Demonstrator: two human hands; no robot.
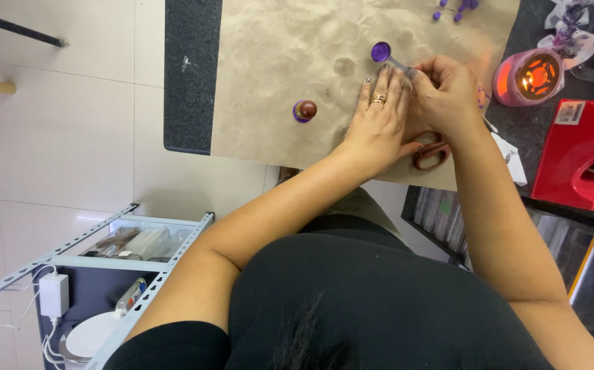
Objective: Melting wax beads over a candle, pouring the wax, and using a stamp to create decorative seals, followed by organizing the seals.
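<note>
Where the dark speckled surface meets its far right side, a red angular holder lies with a small white barcoded label at its upper corner, and just above it stands one pink cylindrical burner glowing orange through its cut-out top. A crumpled white and purple wrapper sits at the top right edge. One large sheet of tan paper covers most of the surface, wrinkled and dented.

Both hands meet near the paper's right part. The left hand, wearing one ring, lies flat with its fingers pressed on the paper. The right hand is clenched around the handle of a small spoon whose round bowl, filled with purple, pokes out above the left fingertips. One round stamp with a brown knob and purple base stands apart to the left. One pair of brown-handled scissors lies under the wrists. Several purple beads lie scattered at the top edge.

White floor tiles spread on the left, with a grey metal rack below holding bottles and one white charger.
</note>
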